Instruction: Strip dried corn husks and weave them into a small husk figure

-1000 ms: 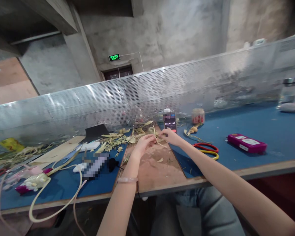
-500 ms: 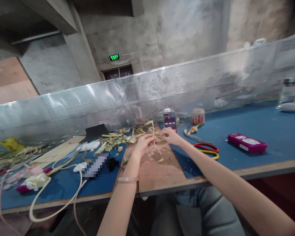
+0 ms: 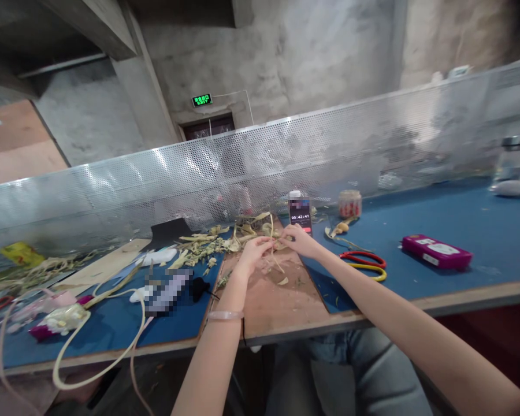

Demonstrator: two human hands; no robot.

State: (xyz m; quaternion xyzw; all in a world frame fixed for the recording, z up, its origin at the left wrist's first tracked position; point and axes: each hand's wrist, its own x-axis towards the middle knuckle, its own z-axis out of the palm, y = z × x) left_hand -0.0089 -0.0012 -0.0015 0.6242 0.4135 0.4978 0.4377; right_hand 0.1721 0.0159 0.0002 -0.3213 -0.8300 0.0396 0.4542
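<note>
My left hand, with a pale bracelet at the wrist, is pinched round a pale dry plant strip. One end of the strip stands up above the fingers and another thin end hangs below them. Close on its right, my right hand has its fingers pinched together at the same strip. Exactly where the right fingertips grip is too small to make out. Both hands are over a brown board. Just beyond them lies a heap of dry plant pieces.
Behind my right hand stands a phone with a timer. Red-and-yellow-handled scissors, a jar and a magenta pack lie to the right. Cables loop over the left table edge. A perforated metal screen closes the back.
My right fingers have shifted slightly left, nearer to my left hand. Otherwise the hands and the strip keep nearly the same place.
</note>
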